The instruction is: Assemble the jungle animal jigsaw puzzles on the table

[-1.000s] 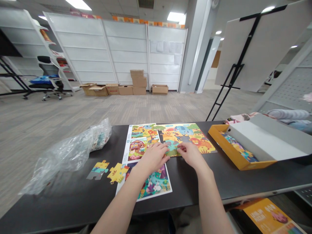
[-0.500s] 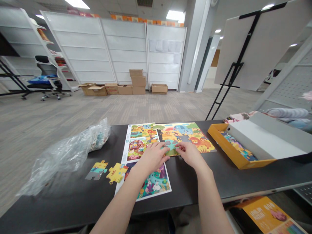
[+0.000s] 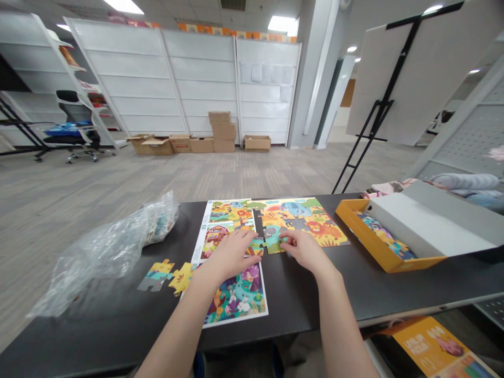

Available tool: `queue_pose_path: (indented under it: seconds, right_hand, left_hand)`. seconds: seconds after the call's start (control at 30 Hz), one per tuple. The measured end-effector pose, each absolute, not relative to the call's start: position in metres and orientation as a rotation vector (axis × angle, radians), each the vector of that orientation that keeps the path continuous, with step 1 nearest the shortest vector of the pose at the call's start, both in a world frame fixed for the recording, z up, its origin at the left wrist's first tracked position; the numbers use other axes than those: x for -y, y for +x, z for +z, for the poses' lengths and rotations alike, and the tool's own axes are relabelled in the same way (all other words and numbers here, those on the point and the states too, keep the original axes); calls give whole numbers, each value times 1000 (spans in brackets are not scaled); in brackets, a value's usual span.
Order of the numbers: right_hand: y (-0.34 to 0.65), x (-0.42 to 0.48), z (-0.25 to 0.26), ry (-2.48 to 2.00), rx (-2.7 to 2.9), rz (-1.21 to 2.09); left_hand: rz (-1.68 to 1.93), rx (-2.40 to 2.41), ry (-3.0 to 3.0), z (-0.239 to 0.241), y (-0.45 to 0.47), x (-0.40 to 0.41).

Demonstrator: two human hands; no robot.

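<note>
A partly joined animal jigsaw (image 3: 303, 223) lies at the middle of the black table (image 3: 323, 294). My right hand (image 3: 305, 251) rests on its near left corner, fingertips pressed on a teal piece (image 3: 271, 239), fingers loosely curled. My left hand (image 3: 228, 254) lies flat with fingers stretched on a printed picture sheet (image 3: 228, 294) beside the jigsaw. Two loose pieces (image 3: 167, 274) lie to the left of the sheet.
A crumpled clear plastic bag (image 3: 110, 247) lies at the table's left. An open orange puzzle box (image 3: 378, 241) with a grey lid stands at the right. An orange booklet (image 3: 437, 349) lies below the table edge. An easel, cardboard boxes and a chair stand on the floor beyond.
My left hand has slid left, dragging the picture sheet with it away from the jigsaw; a dark gap now shows between them. My right hand stays on the jigsaw corner.
</note>
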State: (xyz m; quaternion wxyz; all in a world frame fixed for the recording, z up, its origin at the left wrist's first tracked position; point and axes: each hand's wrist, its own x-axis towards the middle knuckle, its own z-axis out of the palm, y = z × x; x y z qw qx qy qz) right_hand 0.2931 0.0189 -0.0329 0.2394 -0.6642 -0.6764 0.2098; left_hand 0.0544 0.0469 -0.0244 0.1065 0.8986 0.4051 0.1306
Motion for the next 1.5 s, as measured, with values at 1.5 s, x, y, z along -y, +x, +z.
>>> queue_pose_path:
  seconds: [1.5]
  right_hand:
    - [294, -22, -39, -1784, 1870, 586]
  left_hand:
    - [378, -1093, 2893, -29, 95, -37]
